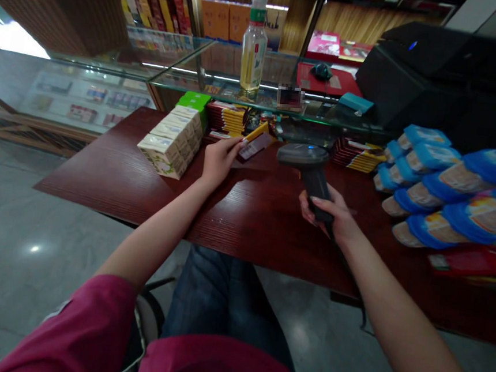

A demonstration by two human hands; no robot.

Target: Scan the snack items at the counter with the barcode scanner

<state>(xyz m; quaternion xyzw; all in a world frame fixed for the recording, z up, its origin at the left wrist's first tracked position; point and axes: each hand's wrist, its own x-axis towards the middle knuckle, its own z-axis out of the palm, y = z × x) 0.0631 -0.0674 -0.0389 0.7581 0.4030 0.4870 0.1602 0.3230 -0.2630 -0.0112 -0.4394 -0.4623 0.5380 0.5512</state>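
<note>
My left hand [220, 161] is closed on the left end of a flat packet [255, 145] with a yellow edge and a pale label on its dark face. The packet is tilted up above the dark wooden desk [246, 209]. In my right hand [330, 212] is a black barcode scanner [312, 174], its fingers wrapped round the handle. A small blue light glows on the scanner's head, which points left, apart from the packet. Behind my left hand lies a stack of similar packets [228, 117]; another stack [357, 155] sits beyond the scanner.
Cream-coloured boxes [169, 141] stand in a block at left. Several blue-lidded tubs [446, 197] are piled at right, near a large black machine [448, 82]. A drink bottle [255, 42] stands on the glass counter [184, 67]. The scanner's cable hangs over the desk's front edge.
</note>
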